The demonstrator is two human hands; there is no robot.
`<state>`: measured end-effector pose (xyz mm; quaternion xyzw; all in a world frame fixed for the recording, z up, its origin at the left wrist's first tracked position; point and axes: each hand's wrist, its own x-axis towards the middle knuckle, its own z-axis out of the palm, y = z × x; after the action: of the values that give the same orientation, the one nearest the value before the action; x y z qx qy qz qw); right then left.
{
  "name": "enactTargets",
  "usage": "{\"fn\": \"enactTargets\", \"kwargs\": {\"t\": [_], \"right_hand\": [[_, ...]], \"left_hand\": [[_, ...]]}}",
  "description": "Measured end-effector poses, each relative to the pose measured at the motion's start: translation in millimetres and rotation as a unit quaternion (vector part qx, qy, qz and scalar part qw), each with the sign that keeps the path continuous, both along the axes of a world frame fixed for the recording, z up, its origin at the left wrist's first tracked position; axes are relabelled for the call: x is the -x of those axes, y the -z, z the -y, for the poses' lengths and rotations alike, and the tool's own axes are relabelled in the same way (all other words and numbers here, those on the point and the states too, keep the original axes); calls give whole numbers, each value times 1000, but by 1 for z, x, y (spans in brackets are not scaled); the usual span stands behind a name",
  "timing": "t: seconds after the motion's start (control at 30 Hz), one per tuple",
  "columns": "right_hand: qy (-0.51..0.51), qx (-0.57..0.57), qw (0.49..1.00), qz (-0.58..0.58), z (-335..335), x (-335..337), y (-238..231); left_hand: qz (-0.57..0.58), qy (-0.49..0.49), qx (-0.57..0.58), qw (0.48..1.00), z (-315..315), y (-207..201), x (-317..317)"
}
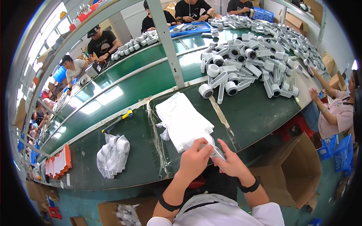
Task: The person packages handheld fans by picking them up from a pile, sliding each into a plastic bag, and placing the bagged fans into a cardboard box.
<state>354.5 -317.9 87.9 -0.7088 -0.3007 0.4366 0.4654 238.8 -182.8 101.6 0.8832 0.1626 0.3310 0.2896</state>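
Close to my body, at the table's near edge, both my hands are around a small grey-and-white device with a long handle. My left hand is closed at its far left end, with thumb and fingers pinched together. My right hand grips the handle from the right, the thumb lying along it. The device's far end is partly hidden by my fingers, and I cannot tell whether a bag covers it. Just beyond my hands lies a stack of thin white plastic bags, whose near edge reaches my left fingers.
A big heap of similar devices covers the table's far right. To the left are a filled clear bag, a yellow-and-blue hammer and orange-and-white boxes. An open carton stands at right. Co-workers sit across and at right.
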Motion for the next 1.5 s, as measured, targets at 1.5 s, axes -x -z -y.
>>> {"fn": "enactTargets", "kwargs": {"t": [1.5], "right_hand": [[9,-260,965,46,-53,63,55]], "left_hand": [[330,-263,530,735,-66,12,174]]}}
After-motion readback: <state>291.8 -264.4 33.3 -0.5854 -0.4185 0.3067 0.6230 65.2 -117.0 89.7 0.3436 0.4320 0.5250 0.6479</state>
